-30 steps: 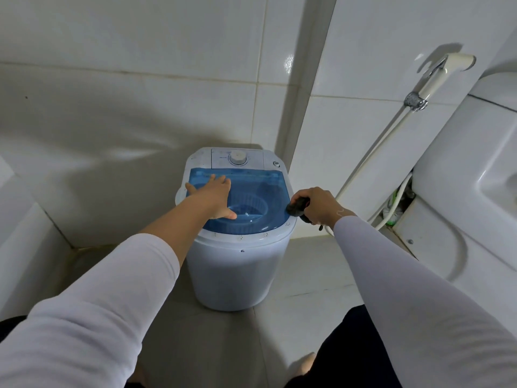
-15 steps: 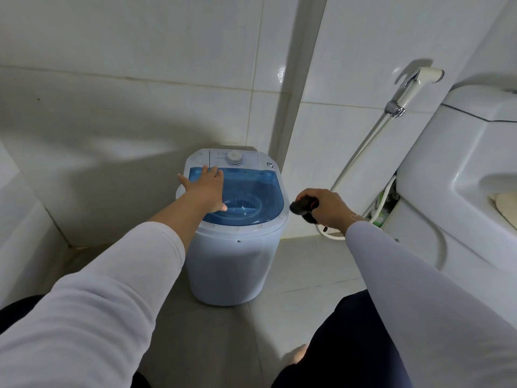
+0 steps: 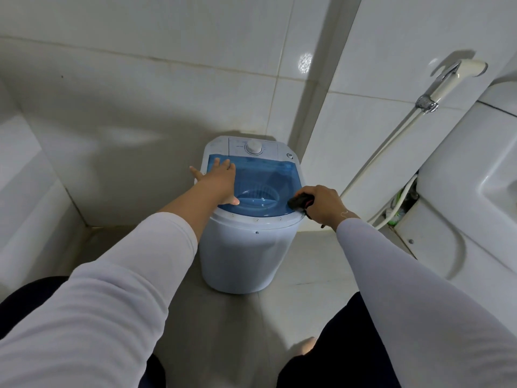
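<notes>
A small white washing machine (image 3: 240, 259) stands on the floor in the tiled corner. Its blue see-through lid (image 3: 268, 175) is down, and a white dial (image 3: 254, 147) sits on the panel behind it. My left hand (image 3: 218, 180) lies flat on the left part of the lid with straight fingers. My right hand (image 3: 321, 204) grips a small black object (image 3: 298, 201) at the lid's right front edge; most of that object is hidden in the fist.
A white spray nozzle (image 3: 447, 79) hangs on the right wall, its hose (image 3: 372, 166) running down to the floor. A white toilet (image 3: 461, 191) fills the right side. Tiled walls close in behind and left. My bare foot (image 3: 306, 345) is on the grey floor.
My left hand slid toward the lid's back left corner. My right hand with the black object moved back against the lid's right front edge. The camera view shifted slightly.
</notes>
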The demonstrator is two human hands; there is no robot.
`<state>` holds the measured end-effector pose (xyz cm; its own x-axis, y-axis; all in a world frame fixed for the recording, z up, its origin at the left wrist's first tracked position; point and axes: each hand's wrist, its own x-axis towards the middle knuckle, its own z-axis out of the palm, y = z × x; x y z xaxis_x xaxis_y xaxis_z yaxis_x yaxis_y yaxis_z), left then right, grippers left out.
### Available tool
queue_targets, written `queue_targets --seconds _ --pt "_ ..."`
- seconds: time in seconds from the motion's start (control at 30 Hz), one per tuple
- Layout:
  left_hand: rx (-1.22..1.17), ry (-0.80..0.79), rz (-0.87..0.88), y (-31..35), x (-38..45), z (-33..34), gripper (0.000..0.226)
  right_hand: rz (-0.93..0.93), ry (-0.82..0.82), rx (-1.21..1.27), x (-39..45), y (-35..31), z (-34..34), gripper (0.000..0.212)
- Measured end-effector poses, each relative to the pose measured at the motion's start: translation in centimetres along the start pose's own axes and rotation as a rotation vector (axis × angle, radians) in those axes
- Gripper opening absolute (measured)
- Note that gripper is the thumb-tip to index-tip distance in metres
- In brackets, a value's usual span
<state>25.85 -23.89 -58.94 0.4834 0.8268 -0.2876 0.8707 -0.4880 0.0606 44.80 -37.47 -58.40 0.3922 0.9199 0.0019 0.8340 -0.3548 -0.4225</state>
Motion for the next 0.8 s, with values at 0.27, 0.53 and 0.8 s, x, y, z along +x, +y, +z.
queue_targets --seconds 0.27,0.53,0.8 --pt "-0.042 0.011 0.027 -0.4 0.1 0.3 0.099 0.0 -0.02 -0.047 -2.1 -2.0 1.1 0.047" --pt "-0.104 0.069 0.044 -1.0 -0.4 0.9 0.099 -0.026 -0.069 -0.102 -3.5 -6.0 2.7 0.042" --pt "-0.153 0.072 0.061 -1.4 -0.3 1.0 0.1 -0.116 -0.09 -0.208 -3.5 -9.2 4.0 0.04"
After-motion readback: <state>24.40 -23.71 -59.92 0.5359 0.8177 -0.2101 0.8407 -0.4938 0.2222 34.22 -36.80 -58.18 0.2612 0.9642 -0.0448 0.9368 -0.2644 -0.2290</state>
